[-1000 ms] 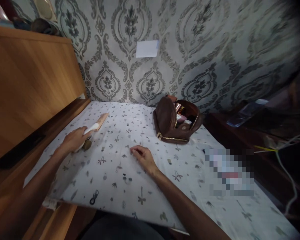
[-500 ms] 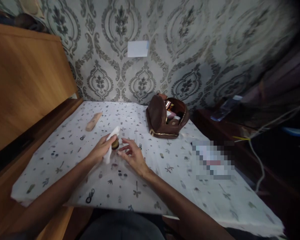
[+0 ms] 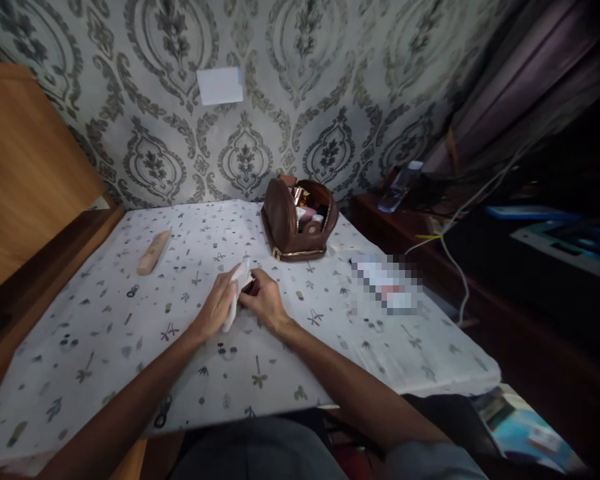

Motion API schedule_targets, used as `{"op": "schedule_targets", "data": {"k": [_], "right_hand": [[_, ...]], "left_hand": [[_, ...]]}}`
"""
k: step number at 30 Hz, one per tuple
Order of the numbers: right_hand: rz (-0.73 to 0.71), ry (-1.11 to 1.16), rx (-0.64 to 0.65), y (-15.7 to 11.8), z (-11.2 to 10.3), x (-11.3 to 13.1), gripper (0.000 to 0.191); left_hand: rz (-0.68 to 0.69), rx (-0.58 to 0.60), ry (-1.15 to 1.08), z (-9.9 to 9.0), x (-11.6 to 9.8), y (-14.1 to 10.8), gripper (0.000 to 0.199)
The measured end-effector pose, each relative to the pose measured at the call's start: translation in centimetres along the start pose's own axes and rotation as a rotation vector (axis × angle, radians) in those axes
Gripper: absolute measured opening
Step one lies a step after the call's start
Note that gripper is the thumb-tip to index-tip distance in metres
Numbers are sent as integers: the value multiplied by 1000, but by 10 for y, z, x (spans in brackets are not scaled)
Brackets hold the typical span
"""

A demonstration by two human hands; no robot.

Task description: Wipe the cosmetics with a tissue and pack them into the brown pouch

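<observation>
A white wipe or cloth [image 3: 234,308] is pinched in my left hand [image 3: 217,307], above the middle of the patterned tablecloth. My right hand [image 3: 267,301] is closed against the wipe's right side, its fingers curled round a small round dark item [image 3: 251,287]. Most of that item is hidden by the fingers and the wipe, so its exact kind does not show. Beyond my hands stands an open brown cosmetic bag [image 3: 293,227] with small tubes and bottles inside. A beige tube [image 3: 153,253] lies on the cloth to the left.
A wooden cabinet [image 3: 35,173] borders the table on the left. On the right lies a blurred-out packet [image 3: 387,285]. Past the table's right edge are a clear bottle [image 3: 400,188], a white cable [image 3: 457,267] and a dark surface. A white card [image 3: 220,86] is on the wall.
My right hand, with fingers spread before, has closed on the small round item at the wipe. The view has turned right, so the bag and table sit further left.
</observation>
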State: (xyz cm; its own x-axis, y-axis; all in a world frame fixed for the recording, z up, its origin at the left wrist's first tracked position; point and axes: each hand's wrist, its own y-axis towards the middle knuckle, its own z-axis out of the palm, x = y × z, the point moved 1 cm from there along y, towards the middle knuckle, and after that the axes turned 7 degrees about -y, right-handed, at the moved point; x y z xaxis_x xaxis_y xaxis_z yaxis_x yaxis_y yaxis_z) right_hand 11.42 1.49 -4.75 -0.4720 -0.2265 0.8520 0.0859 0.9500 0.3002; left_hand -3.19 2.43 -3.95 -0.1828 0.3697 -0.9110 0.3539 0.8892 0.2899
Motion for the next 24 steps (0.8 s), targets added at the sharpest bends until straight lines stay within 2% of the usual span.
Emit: {"op": "schedule_targets", "data": {"k": [2,5,10,13,17,22,24], "right_hand": [[-51,-80,4,-3,0,1,18],[-125,-130,59,-7,1,1,16],[-199,-44,130,-10,2,6,11],[-208,18,188,-10,1,10,15],[-77,254,227,-9,3,9,34],[61,421,122,-5,7,2,45],[126,516,125,-3,8,2,46]], "left_hand": [[61,72,65,4,-1,-2,51],[79,90,130,7,-2,-4,46],[0,-24,102,5,-11,-3,29],[-65,-102,42,0,-17,0,34],[-108,-164,-44,-6,-21,2,38],[-94,-184,-100,-10,-21,4,33],[-76,-192,-130,-10,-17,3,31]]}}
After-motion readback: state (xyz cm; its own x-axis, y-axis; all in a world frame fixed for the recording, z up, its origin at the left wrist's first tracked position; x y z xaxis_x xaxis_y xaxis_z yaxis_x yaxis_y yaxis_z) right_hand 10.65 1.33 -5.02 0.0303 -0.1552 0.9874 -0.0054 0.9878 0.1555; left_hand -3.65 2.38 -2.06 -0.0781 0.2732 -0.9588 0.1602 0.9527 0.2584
